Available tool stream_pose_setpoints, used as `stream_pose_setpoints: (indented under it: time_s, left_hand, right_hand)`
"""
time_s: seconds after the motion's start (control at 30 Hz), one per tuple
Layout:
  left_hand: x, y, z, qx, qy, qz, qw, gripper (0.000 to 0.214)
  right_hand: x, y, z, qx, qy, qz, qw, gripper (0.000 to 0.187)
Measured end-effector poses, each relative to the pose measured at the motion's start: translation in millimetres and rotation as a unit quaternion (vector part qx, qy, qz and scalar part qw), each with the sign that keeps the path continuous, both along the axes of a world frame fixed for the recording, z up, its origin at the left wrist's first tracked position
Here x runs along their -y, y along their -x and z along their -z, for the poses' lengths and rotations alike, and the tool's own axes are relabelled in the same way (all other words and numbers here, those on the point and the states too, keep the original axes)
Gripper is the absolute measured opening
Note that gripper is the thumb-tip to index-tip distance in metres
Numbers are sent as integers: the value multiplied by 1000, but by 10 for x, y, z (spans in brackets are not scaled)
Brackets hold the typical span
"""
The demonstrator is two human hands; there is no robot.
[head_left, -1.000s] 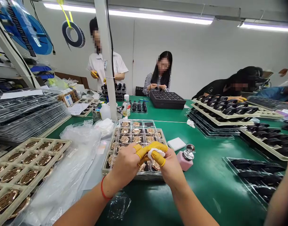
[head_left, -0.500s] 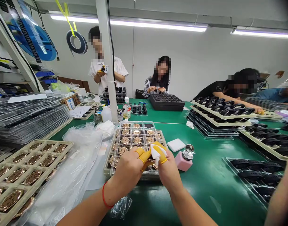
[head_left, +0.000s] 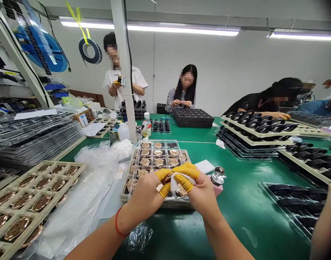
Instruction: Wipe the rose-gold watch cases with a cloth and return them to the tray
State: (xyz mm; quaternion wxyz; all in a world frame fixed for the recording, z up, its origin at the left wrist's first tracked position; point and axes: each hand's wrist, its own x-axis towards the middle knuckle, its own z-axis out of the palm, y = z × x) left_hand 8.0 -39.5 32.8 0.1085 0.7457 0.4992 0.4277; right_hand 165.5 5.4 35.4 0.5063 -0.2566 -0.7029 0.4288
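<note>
Head view showed both hands meeting above the near edge of a clear tray (head_left: pixel 133 180) of gold discs on the green surface (head_left: pixel 243 213). Left hand (head_left: pixel 146 193) wore yellow finger cots, and its grip pinched a small gold disc (head_left: pixel 168 177), mostly hidden between the fingers. Right hand (head_left: pixel 201 191), also in yellow cots, pinched a white cloth (head_left: pixel 176 180) against that disc, thumb and forefinger pressed together on the fabric. A red band (head_left: pixel 117 222) circled the left wrist.

Just beside the right hand, partly behind it, stood a pink bottle (head_left: pixel 218 182) with a metal cap, and a white pad (head_left: pixel 205 166) lay beyond it. Left of the tray lay plastic bags (head_left: pixel 92 180), then a beige tray (head_left: pixel 32 195) holding more gold discs. Stacks of black parts (head_left: pixel 257 128) sat on the right.

At the far end 1 person in white (head_left: pixel 122 83) stood holding a small object, another in stripes (head_left: pixel 183 95) sat behind a black tray (head_left: pixel 194 117), and a 3rd (head_left: pixel 260 101) leaned over the black parts. A forearm (head_left: pixel 326 224) crossed the right edge.
</note>
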Motion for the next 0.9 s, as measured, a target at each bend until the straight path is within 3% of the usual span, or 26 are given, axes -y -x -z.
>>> stream_pose_setpoints:
  time_s: [0.07,0.13,0.27,0.4,0.47,0.6,0.67,0.77,0.9]
  left_hand:
    - [-22,43,36,-62,-71,-51,994,21]
    - [-42,113,48,-109,-154,-72,979,20]
    - [-66,243,-23,-187,-263,-51,945,21]
    - [-98,290,-103,-264,-305,-17,915,21]
    - [-126,305,-110,-238,-306,19,922,19]
    - [-175,329,-75,-80,-252,139,954,18]
    - [-177,310,-44,0,-221,166,961,16]
    - [-141,228,0,63,-189,117,973,14]
    - [-75,94,24,-26,-114,72,990,30]
  right_hand:
    - [12,25,18,6,-38,34,999,12]
    - [3,29,18,7,-29,18,999,12]
    - [-26,42,8,14,60,-82,995,11]
    - [-6,62,26,73,92,-33,993,24]
    - [7,30,17,94,85,-39,991,27]
    - [1,-81,-44,76,61,-158,983,14]
    - [-12,-98,-57,49,36,-180,982,14]
    - [-31,-45,-13,-12,7,-146,989,17]
    - [-45,58,114,-62,39,-56,996,14]
